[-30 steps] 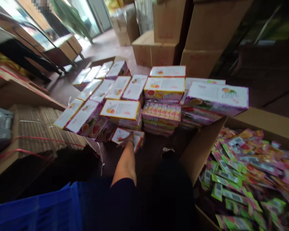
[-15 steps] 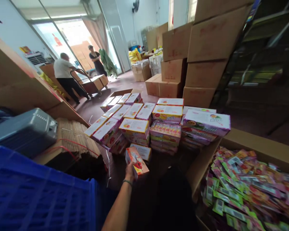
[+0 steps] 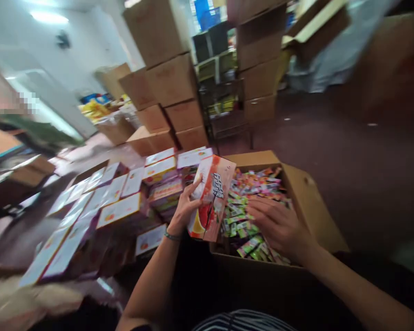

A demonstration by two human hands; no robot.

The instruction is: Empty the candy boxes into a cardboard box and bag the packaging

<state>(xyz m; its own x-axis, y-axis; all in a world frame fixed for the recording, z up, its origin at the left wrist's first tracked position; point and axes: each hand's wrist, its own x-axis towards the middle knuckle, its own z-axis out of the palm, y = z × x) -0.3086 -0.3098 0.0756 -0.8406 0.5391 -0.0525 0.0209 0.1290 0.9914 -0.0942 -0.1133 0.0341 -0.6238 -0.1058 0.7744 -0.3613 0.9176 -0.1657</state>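
My left hand [image 3: 187,207] is closed on the side of an orange-pink printed box [image 3: 212,197] with a citrus-fruit picture, holding it tilted. The box is at the left side of an open cardboard carton [image 3: 305,202] full of loose green, pink and orange sachets [image 3: 239,216]. Over the sachets hovers my right hand [image 3: 276,223], slightly blurred, its fingers stretched out with nothing visible in them. Whether its fingertips touch the sachets I cannot tell.
Stacks of white-topped display boxes [image 3: 119,211] stand to the left. Behind them rise piled brown cartons [image 3: 174,87], with another carton stack [image 3: 260,69] further right. A blurred person [image 3: 17,128] is at the far left.
The view has swung right, toward the carton of sachets. My left hand has brought the orange-pink box from beside the stacks to the carton. My right hand has come into view.
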